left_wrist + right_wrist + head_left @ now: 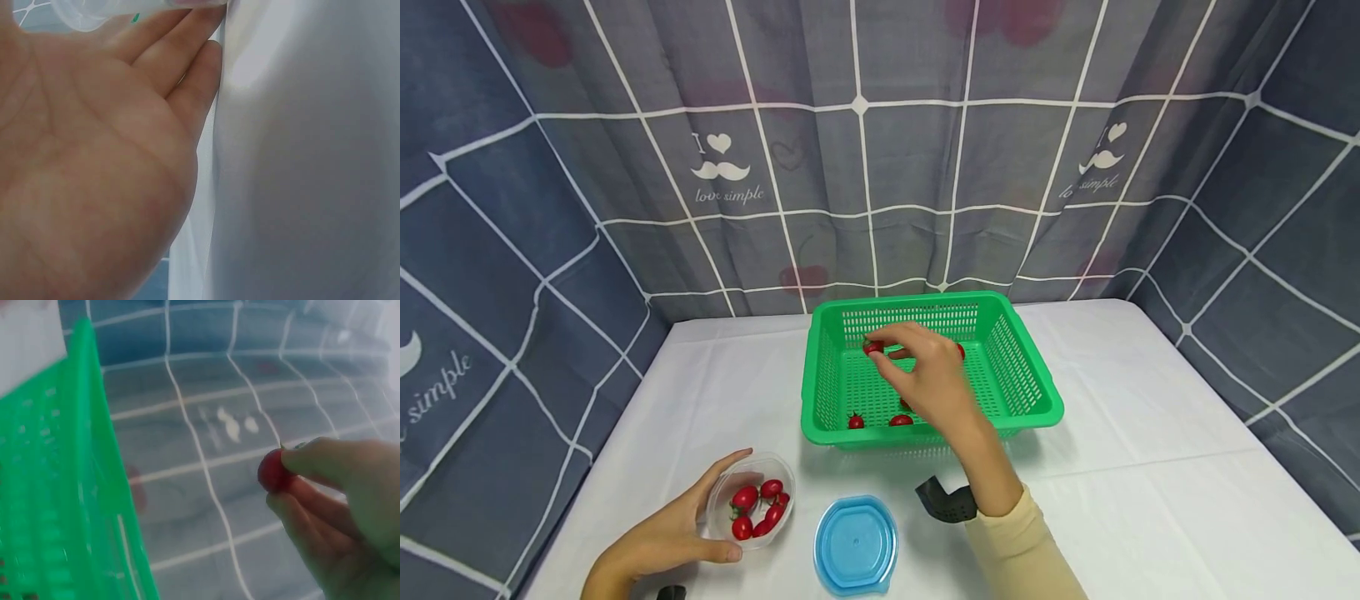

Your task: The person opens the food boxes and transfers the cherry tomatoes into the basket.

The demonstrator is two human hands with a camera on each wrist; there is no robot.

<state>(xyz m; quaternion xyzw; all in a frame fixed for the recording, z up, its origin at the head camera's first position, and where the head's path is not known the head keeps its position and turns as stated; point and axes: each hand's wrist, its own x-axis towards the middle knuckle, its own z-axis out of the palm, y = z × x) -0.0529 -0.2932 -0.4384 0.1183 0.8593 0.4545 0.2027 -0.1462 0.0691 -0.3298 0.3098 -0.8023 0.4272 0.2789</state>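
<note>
Over the green basket (1039, 410), my right hand (928, 375) pinches a red cherry tomato (273, 470) between thumb and fingertips. At the front left, my left hand (666, 533) holds a clear plastic container (709, 510) from its left side, thumb at the near side and fingers at the far side. Several cherry tomatoes (745, 498) lie in that container. In the left wrist view the palm (94, 162) fills the left half, with the container's edge above the fingers. More tomatoes, such as one tomato (856, 422) near the front wall, lie in the basket, some partly hidden behind my right hand.
A blue lid (855, 546) lies on the white tablecloth (1150, 467), right of the container and in front of the basket. Grey checked curtains (910, 167) enclose the table at the back and both sides.
</note>
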